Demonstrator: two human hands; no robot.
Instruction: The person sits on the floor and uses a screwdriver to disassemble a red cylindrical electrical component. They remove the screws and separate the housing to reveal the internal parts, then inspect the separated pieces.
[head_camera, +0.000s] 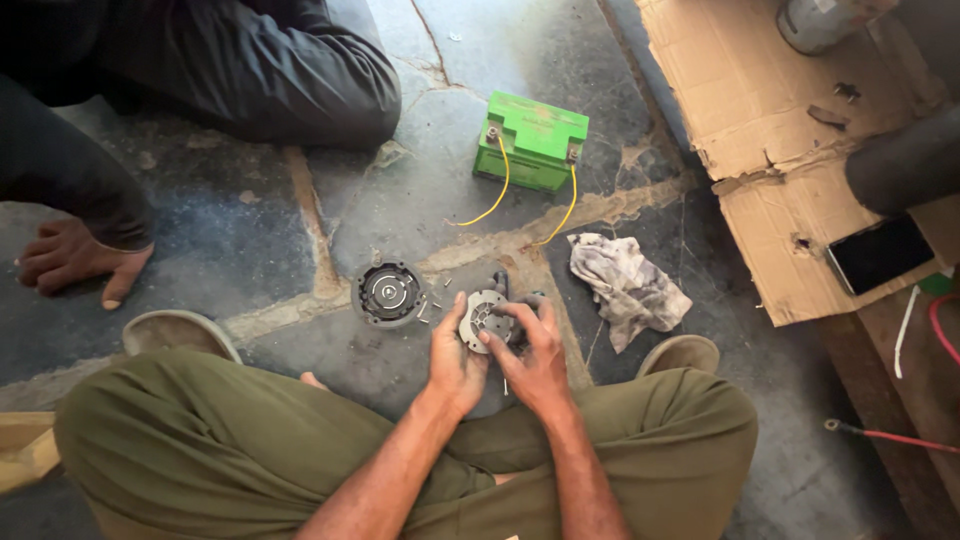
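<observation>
I see both hands closed on one round metal motor plate (485, 318), the left hand (455, 355) cupping its rim and the right hand (532, 350) pinching its face with fingertips. One dark round housing (388, 292) lies at nine o'clock. One crumpled rag (625, 285) lies at two, one green battery (532, 140) with two yellow wires (497, 195) at twelve.

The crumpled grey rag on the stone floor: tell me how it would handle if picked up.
The crumpled grey cloth rag lies in soft folds, so it would probably hang floppy and weigh little. It looks stained, perhaps greasy to touch. Lying flat on the stone floor, it should not roll or tip.
</observation>
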